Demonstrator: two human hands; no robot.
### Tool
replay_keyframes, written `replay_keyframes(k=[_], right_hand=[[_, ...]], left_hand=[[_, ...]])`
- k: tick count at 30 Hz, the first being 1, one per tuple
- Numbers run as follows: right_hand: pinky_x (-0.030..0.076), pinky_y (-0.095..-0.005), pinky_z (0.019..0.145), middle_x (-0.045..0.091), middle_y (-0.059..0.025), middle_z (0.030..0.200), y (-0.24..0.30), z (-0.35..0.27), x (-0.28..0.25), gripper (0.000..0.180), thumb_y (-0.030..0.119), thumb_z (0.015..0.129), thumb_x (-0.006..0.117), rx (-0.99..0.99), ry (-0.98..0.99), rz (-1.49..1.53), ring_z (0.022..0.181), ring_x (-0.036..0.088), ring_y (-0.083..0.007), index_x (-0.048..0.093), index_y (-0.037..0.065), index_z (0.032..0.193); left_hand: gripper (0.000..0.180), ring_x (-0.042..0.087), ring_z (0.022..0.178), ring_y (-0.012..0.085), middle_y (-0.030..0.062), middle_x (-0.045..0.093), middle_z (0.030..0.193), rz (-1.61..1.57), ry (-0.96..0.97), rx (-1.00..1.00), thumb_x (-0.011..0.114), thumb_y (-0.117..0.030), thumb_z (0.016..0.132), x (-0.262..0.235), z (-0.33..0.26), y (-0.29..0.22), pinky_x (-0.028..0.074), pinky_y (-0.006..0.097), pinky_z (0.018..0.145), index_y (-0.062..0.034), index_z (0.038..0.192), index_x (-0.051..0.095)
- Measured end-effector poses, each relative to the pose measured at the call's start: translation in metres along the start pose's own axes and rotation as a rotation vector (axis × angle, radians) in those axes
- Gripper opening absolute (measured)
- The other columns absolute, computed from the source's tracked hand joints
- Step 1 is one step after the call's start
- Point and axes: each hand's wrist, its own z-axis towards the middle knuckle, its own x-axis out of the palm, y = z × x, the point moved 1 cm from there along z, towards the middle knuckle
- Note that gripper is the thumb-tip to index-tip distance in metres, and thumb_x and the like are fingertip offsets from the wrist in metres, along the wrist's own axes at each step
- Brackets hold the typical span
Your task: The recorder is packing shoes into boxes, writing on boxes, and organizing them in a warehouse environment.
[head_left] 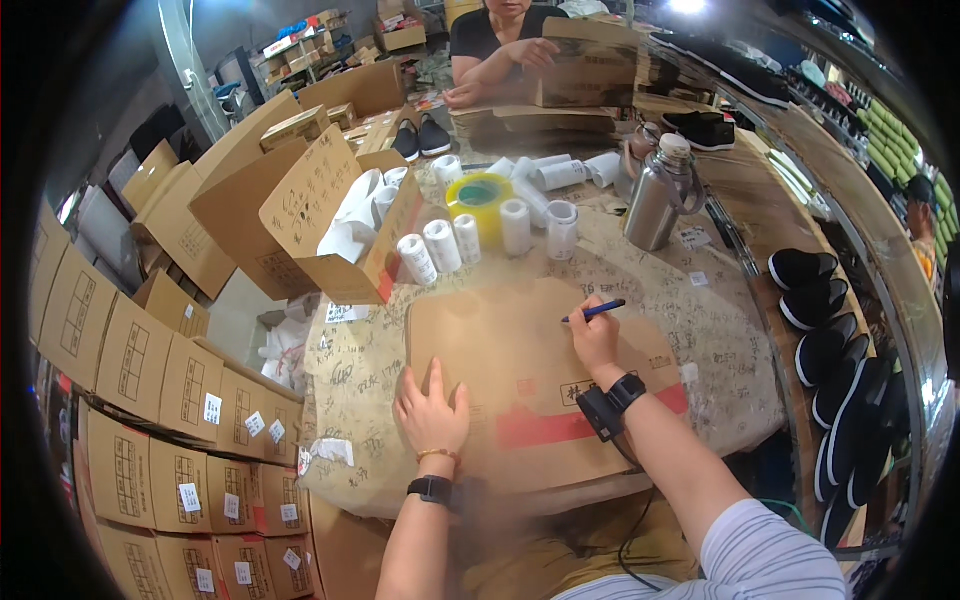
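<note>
A flat sheet of brown cardboard [480,340] with a red stripe and dark print lies on the paper-covered table before me. My left hand [434,412] rests flat on its left part, fingers spread, holding nothing. In my right hand [597,343] is a blue pen [604,309], gripped between the fingers, its tip over the upper right part of the cardboard. Whether the tip touches the surface I cannot tell. Beyond the sheet stand several white label rolls [440,246] and a yellow roll of tape [476,203].
An open carton [345,240] with white rolls stands at the table's left. A steel flask [657,195] is at the right rear. Stacked cartons [140,350] line the left; black shoes [840,380] line the right-hand shelf. Across the table, a person handles a cardboard box [588,70].
</note>
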Motion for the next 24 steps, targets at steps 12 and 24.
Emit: replay_keyframes(k=[12,24], right_hand=[[0.044,-0.0417,0.056,0.057,-0.0162,0.064,-0.012,-0.001,-0.001,0.018,0.017,0.081,0.058,0.028,-0.028,-0.036,0.061,0.058,-0.0347,0.049,0.003,0.075],[0.042,-0.0327,0.055,0.051,-0.0080,0.058,-0.007,0.000,0.000,0.019,0.012,0.086,0.056,0.023,0.022,0.062,0.057,0.052,-0.0155,0.048,0.002,0.073]], left_hand=[[0.057,0.037,0.128,0.0351,0.0238,0.036,0.138,0.017,0.030,-0.015,0.056,-0.040,0.084,0.001,0.000,-0.001,0.028,0.048,0.106,-0.0165,0.136,0.046],[0.057,0.039,0.126,0.0355,0.0239,0.037,0.137,0.029,0.006,-0.004,0.056,-0.039,0.085,-0.002,-0.001,-0.001,0.030,0.046,0.105,-0.0168,0.136,0.046]])
